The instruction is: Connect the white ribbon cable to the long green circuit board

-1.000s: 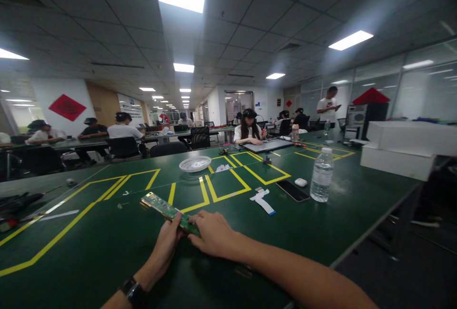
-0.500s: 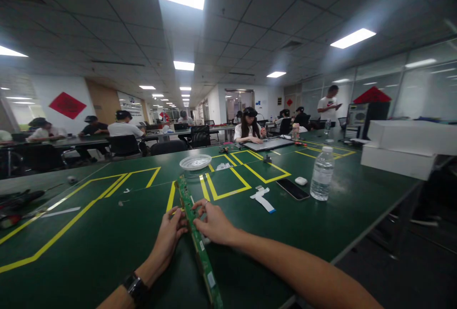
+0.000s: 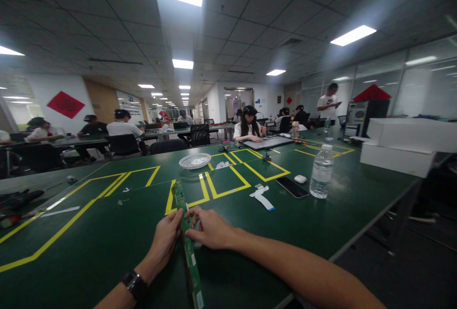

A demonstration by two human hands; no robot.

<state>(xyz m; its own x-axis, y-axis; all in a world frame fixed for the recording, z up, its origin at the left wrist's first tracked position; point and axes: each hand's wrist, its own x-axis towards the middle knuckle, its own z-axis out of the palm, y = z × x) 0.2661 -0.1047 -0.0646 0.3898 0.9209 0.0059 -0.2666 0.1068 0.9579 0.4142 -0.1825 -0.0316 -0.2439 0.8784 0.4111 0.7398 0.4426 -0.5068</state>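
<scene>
A long, narrow green circuit board (image 3: 192,264) tilts away from me above the table, its near end running out of the bottom of the picture. My left hand (image 3: 167,234) grips it by the left edge, thumb on its face and the other fingers behind. On the opposite edge my right hand (image 3: 210,229) has its thumb and curled forefinger pressed against the board. Something pale shows beneath the right hand, too hidden to name. White ribbon cables (image 3: 262,197) with a blue end lie on the table to the right of my hands.
On the green table (image 3: 117,233) run yellow tape outlines. A white plastic basket (image 3: 194,161) stands ahead. A phone (image 3: 292,187), a white earbud case (image 3: 300,179) and a water bottle (image 3: 322,172) are at right; white boxes (image 3: 396,159) lie farther right. A person (image 3: 249,128) sits opposite.
The board's far end has dropped slightly and its near end has swung left, so it stands more upright in view. My left thumb now lies flatter on the board; both hands stay on it.
</scene>
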